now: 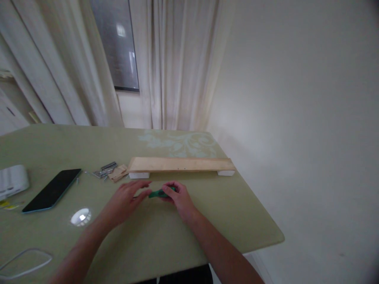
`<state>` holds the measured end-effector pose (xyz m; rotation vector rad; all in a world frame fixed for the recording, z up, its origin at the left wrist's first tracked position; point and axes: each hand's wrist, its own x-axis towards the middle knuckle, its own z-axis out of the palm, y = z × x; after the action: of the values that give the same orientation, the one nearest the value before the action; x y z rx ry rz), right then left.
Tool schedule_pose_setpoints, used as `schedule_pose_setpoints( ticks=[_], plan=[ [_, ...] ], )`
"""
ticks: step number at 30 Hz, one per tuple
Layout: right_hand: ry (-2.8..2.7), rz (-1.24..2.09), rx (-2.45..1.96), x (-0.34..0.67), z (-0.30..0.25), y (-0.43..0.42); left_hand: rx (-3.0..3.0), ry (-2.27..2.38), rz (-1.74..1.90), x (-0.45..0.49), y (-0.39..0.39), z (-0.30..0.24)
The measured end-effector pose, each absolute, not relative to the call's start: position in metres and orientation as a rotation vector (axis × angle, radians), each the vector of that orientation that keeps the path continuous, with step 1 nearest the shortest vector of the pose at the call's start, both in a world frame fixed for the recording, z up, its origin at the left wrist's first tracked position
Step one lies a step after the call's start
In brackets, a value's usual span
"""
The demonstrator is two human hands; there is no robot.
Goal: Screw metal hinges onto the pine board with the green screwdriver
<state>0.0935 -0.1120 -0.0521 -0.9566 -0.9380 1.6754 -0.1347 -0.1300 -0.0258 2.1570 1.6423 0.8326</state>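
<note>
My right hand (pixel 182 199) is closed around the green handle of a screwdriver (pixel 155 193), held low over the table. What looks like its thin shaft points left and runs partly behind the thumb of my left hand (pixel 127 196). That left hand hovers near the tool with thumb and fingers apart, gripping nothing. Just beyond both hands lies a long wooden board (pixel 180 164), raised on a white block (pixel 139 175) at its left end and another white block (pixel 226 172) at its right. Small dark holes or screw heads show near the middle of its front edge.
Left of the board are metal hinge-like pieces (pixel 107 168) and thin wooden pieces (pixel 118 172). Farther left lie a dark phone or tablet (pixel 53 190), a white device (pixel 14 180) and a white cable (pixel 44 261). The table's (pixel 254 227) right edge runs close to a wall.
</note>
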Motion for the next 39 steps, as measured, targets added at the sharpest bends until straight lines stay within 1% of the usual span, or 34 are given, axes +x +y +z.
schedule_pose_setpoints(
  ticks=[2,5,9,12,15,19,25,31,36,39],
  plan=[
    [-0.941,1.705,-0.929,0.093,-0.05,-0.113,2.21,1.615,0.702,-0.116,-0.141,-0.04],
    [-0.964,1.781,-0.897,0.095,-0.046,-0.112,2.109,1.727,0.635,-0.127,-0.149,-0.052],
    [-0.987,1.808,-0.918,0.098,-0.043,-0.106,1.918,2.112,0.76,-0.185,-0.146,-0.05],
    [-1.024,1.763,-0.943,0.099,-0.044,-0.104,1.808,2.446,0.651,-0.219,-0.141,-0.04],
    [-1.067,1.728,-0.952,0.097,-0.044,-0.105,1.711,2.62,0.492,-0.23,-0.137,-0.03],
    [-1.101,1.681,-0.955,0.095,-0.043,-0.106,1.693,2.652,0.375,-0.225,-0.131,-0.032],
    [-1.14,1.602,-0.986,0.095,-0.045,-0.105,1.94,2.634,0.275,-0.207,-0.117,-0.044],
    [-1.214,1.533,-1.031,0.096,-0.049,-0.106,1.932,2.644,0.174,-0.194,-0.1,-0.031],
    [-1.303,1.405,-1.087,0.092,-0.055,-0.103,1.845,2.673,0.234,-0.204,-0.085,-0.028],
    [-1.393,1.213,-1.139,0.097,-0.049,-0.103,1.821,2.691,0.29,-0.211,-0.081,-0.033]
  ],
)
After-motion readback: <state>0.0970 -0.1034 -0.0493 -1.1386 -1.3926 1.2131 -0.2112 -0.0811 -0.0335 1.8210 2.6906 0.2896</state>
